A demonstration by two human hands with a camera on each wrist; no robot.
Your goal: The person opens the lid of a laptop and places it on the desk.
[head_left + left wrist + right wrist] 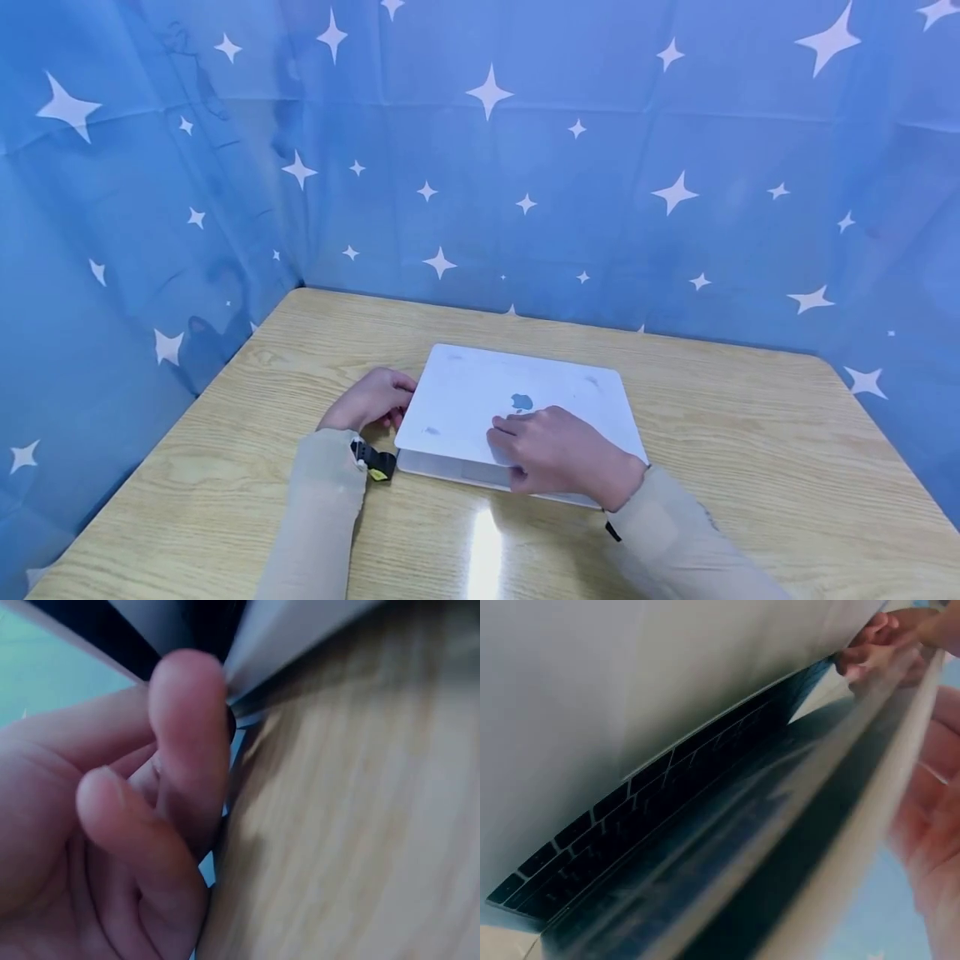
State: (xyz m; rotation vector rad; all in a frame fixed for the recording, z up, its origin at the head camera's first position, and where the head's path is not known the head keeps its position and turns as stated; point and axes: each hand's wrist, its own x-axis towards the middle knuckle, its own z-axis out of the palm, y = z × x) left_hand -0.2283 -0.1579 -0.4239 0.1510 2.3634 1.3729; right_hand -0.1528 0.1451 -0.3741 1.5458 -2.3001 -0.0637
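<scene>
A silver laptop [480, 383] with a dark apple logo lies on the wooden table, its lid partly raised over the base. In the right wrist view the keyboard [600, 825] shows in the narrow gap under the lid. My right hand [566, 454] is at the lid's front edge, fingers bent on top and the thumb at the rim; the lid hides part of this grip in the wrist view. At the laptop's left side, my left hand [375, 398] holds the edge with bent thumb and fingers [187, 712]. Their exact contact is partly hidden.
The wooden table [750, 467] extends around the laptop, with a light reflection [485, 550] near its front. A blue curtain [570, 183] with white stars hangs behind and along the left side. A black strap [372, 457] is on the left wrist.
</scene>
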